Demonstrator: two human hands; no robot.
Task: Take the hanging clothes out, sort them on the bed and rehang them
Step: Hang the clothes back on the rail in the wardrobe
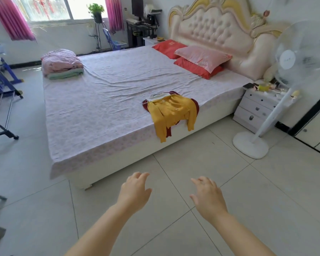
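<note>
Our left hand [134, 188] and right hand [207, 195] reach forward over the floor, fingers relaxed, grasping nothing. Beyond them, well apart, the yellow cardigan [171, 113] lies over a dark red garment [195, 104] at the near edge of the bed [100, 100], sleeves overhanging.

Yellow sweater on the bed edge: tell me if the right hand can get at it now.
Probably not yet: the right hand hovers open over the floor tiles, short of the yellow sweater. Only bare floor lies between, so a step closer should do.
</note>
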